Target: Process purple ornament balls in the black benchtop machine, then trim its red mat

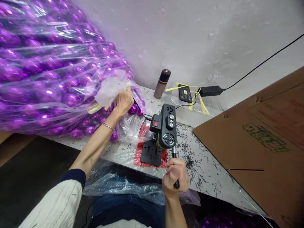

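My right hand [176, 175] is wrapped round the black-gripped lever [174, 154] of a small bench machine [167, 126] that resembles a mini drill press. Its black head has round vents, buttons and a box with a red switch [155, 123]. Below the head is a slotted black base plate [151, 153] on red tape [140, 155]. My left hand [124, 101] is closed at the mouth of a large clear plastic bag [59, 60] full of shiny purple balls. Its fingertips are hidden. A few purple balls [133, 109] show just right of it.
A dark spray can [162, 84] stands by the wall, near a phone [185, 93], yellow ties [203, 104] and a black power adapter [211, 91]. Black shavings [190, 158] litter the white table [209, 180]. A large cardboard box [261, 136] fills the right side.
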Demonstrator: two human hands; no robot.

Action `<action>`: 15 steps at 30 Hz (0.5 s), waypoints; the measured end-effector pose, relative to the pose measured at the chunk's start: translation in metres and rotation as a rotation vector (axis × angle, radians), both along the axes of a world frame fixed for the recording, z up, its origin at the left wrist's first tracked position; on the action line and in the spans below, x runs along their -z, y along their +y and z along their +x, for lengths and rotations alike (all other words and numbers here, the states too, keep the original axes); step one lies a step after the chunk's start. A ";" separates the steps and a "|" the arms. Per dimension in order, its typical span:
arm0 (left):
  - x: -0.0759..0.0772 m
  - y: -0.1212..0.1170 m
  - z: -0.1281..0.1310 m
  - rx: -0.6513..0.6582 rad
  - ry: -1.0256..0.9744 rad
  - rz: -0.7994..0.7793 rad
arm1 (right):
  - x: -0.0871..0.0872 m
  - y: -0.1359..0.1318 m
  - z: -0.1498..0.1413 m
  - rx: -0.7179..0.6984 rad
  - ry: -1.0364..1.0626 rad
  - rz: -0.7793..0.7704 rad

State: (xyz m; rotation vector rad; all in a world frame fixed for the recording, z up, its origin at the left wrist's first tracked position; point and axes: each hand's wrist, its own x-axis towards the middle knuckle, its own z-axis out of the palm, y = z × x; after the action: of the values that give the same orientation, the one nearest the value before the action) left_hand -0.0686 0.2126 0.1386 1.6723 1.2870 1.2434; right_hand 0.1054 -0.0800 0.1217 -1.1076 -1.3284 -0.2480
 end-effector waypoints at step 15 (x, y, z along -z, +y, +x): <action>0.036 -0.027 0.034 0.248 0.785 0.023 | 0.006 -0.002 0.003 -0.023 -0.001 -0.023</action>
State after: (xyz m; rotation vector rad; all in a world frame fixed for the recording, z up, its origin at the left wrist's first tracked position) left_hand -0.0349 0.1859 0.1023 2.3664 1.4179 0.4452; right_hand 0.1081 -0.0820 0.1153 -1.1113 -1.3470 -0.2165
